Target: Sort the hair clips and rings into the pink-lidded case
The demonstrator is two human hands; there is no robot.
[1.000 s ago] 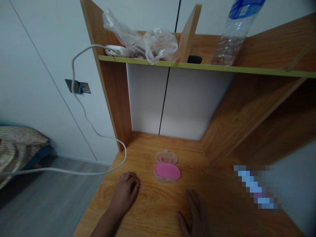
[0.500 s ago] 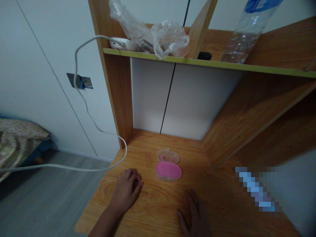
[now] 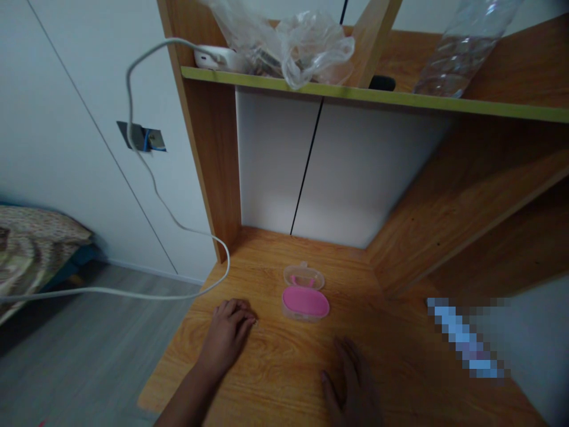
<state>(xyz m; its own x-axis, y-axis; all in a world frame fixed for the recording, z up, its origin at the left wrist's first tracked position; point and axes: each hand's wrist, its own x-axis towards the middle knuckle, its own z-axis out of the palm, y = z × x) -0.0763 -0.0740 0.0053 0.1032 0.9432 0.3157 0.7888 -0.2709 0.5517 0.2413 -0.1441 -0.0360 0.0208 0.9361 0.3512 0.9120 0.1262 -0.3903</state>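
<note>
My left hand rests on the wooden desk, its fingers curled and thumb drawn in against the index finger. A tiny pale thing shows at those fingertips, too small to name. To the right of that hand sits a small clear plastic case with a pink oval inside. Its clear lid is folded back behind it, with small pink parts in it. My right hand lies in shadow on the desk in front of the case, fingers stretched and thumb apart, holding nothing.
A white cable crosses in front of the wall to a white device on the shelf. A plastic bag and a water bottle also stand on the shelf. A pixelated bluish patch lies at the right.
The thumb of my left hand has closed onto its index finger, and the tiny pale thing now shows there. My right hand stays nearly still. The view has tilted slightly down.
</note>
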